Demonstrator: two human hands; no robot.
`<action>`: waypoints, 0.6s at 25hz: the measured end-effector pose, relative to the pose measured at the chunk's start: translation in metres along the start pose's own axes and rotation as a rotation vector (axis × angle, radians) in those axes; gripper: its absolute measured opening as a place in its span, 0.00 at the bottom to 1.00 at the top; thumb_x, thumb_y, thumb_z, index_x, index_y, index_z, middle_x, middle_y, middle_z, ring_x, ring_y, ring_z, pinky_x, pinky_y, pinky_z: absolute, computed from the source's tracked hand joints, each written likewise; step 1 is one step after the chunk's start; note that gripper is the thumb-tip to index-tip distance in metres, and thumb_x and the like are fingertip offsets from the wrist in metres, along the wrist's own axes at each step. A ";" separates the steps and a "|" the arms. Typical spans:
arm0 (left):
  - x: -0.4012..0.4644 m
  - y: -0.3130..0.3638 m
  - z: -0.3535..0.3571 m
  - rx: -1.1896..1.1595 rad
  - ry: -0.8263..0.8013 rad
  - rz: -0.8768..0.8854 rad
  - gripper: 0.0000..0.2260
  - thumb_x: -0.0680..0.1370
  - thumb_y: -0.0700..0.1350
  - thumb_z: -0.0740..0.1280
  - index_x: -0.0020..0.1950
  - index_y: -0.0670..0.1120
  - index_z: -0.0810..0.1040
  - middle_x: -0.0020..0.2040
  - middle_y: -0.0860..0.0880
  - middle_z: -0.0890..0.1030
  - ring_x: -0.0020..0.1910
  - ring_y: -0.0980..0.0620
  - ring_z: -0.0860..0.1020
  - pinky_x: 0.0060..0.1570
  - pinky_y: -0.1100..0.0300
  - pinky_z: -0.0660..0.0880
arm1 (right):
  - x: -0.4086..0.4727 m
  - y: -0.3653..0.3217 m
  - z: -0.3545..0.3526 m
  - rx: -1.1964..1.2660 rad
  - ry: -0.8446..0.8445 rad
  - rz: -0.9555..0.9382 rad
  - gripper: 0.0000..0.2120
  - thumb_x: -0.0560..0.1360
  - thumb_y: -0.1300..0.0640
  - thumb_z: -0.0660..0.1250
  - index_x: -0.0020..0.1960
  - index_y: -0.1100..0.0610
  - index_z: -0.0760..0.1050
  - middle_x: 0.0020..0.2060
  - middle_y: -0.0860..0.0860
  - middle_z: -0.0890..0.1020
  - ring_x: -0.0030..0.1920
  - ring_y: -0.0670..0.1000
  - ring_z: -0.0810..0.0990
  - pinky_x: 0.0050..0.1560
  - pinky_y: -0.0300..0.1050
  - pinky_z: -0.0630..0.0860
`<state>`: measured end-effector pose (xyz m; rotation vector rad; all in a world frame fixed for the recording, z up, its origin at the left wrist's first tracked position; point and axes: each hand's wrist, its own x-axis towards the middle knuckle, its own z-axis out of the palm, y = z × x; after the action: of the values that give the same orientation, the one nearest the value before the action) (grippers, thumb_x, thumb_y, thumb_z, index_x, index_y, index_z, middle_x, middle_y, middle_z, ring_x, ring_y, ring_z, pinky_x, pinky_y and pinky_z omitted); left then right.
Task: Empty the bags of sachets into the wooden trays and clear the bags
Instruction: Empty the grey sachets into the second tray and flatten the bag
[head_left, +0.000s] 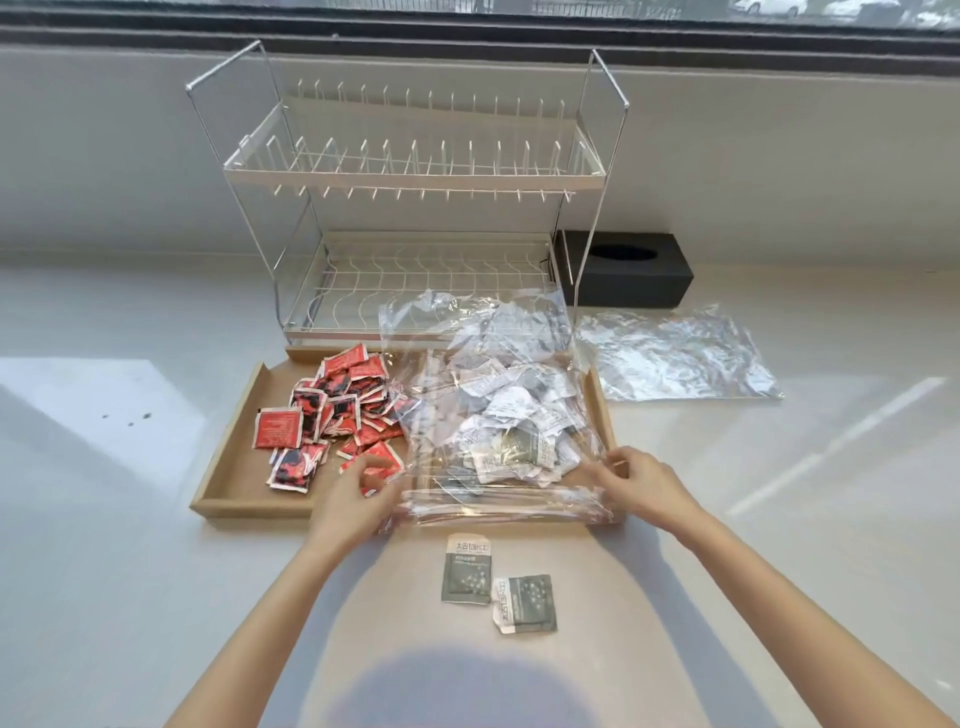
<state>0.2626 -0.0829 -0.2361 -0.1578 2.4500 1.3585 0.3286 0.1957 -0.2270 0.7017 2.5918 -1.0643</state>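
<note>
A clear plastic bag (488, 374) full of white and grey sachets (514, 415) lies over the right wooden tray (597, 400). My left hand (358, 493) grips the bag's near left corner and my right hand (639, 483) grips its near right corner. The left wooden tray (234, 467) holds a pile of red sachets (332, 410). Two grey sachets (467, 571) lie loose on the counter just in front of the trays. An empty, flattened clear bag (680, 358) rests on the counter to the right of the trays.
A white two-tier wire dish rack (415, 171) stands right behind the trays. A black tissue box (628, 267) sits at the rack's right. A window ledge runs along the back, and the pale counter stretches to both sides.
</note>
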 end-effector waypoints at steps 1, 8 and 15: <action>0.003 0.001 -0.002 0.085 0.028 0.028 0.10 0.75 0.43 0.65 0.55 0.42 0.74 0.44 0.44 0.78 0.34 0.54 0.78 0.40 0.58 0.74 | 0.005 0.000 -0.005 0.038 0.016 0.013 0.24 0.75 0.42 0.59 0.61 0.59 0.71 0.51 0.53 0.79 0.51 0.53 0.77 0.48 0.42 0.67; 0.037 0.020 -0.004 0.105 -0.009 -0.038 0.18 0.75 0.51 0.58 0.61 0.45 0.72 0.56 0.46 0.79 0.54 0.45 0.77 0.57 0.52 0.73 | 0.053 -0.024 -0.019 0.499 0.037 0.114 0.18 0.79 0.53 0.55 0.62 0.63 0.69 0.50 0.55 0.78 0.51 0.54 0.77 0.58 0.46 0.73; 0.053 0.036 0.015 -0.065 -0.025 -0.098 0.19 0.80 0.47 0.56 0.68 0.40 0.64 0.46 0.48 0.76 0.32 0.53 0.72 0.36 0.57 0.73 | 0.068 -0.040 -0.005 0.560 0.070 0.141 0.14 0.77 0.58 0.60 0.58 0.65 0.75 0.42 0.56 0.81 0.32 0.47 0.77 0.31 0.36 0.73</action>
<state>0.2072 -0.0476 -0.2320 -0.2708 2.3466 1.3901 0.2500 0.1974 -0.2273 1.0366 2.2529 -1.7632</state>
